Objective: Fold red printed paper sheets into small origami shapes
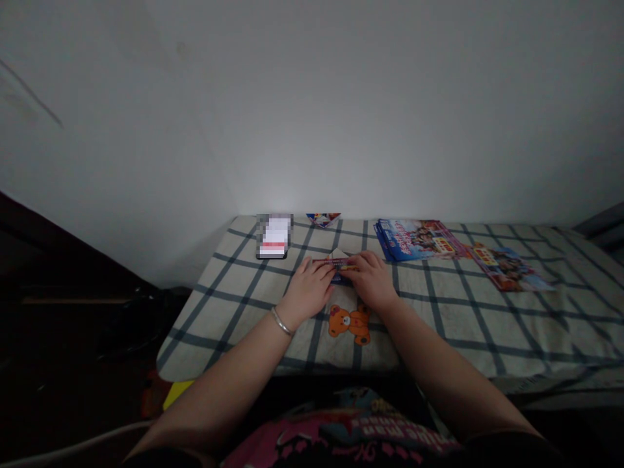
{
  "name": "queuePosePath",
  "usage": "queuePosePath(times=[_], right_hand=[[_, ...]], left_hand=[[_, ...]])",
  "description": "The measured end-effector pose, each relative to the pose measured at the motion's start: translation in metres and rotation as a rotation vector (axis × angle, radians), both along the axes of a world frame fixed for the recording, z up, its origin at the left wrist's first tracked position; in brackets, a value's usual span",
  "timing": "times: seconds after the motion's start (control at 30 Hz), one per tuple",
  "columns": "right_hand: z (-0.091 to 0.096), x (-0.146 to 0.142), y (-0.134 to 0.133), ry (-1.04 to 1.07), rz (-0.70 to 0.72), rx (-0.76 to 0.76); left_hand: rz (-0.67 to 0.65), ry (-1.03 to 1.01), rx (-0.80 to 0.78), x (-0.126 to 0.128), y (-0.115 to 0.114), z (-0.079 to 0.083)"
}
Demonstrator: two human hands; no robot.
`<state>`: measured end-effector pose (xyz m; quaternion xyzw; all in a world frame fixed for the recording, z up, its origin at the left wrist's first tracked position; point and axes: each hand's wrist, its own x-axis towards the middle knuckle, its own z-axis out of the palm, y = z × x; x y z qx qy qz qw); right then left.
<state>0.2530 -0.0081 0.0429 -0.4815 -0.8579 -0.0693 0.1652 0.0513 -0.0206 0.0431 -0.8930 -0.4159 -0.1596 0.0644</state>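
Note:
A small folded piece of printed paper (342,280), purple and blue with a pale point at its far end, lies on the table in front of me. My left hand (310,290) closes on its left side, fingers bent over the print. On the other side my right hand (373,282) grips it, fingertips pressed down near the left ones. Thumbs and the paper's underside are partly hidden. Toward the wall, a folded colourful paper triangle (324,220) rests beyond my hands.
A checked cloth (234,325) with a printed bear covers the table, which meets the wall (312,117). At the back left lies a lit phone (274,236). Right of my hands are a stack of printed flyers (419,239) and a separate flyer (509,266).

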Motion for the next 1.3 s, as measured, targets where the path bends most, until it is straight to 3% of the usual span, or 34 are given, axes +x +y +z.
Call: queuePosePath(times=[0.33, 0.7, 1.13, 1.3], right_hand=[[-0.003, 0.0, 0.003, -0.053, 0.002, -0.054], [0.007, 0.0, -0.001, -0.031, -0.13, -0.056], [0.008, 0.028, 0.006, 0.023, -0.227, -0.107], [0.008, 0.035, 0.008, 0.039, -0.241, -0.116]], left_hand=[[0.041, -0.027, -0.006, 0.0, 0.001, -0.001], [0.048, -0.073, -0.027, 0.0, 0.003, 0.001], [0.245, -0.095, -0.013, -0.011, 0.006, 0.004], [0.264, -0.069, 0.024, -0.018, 0.01, 0.0]])
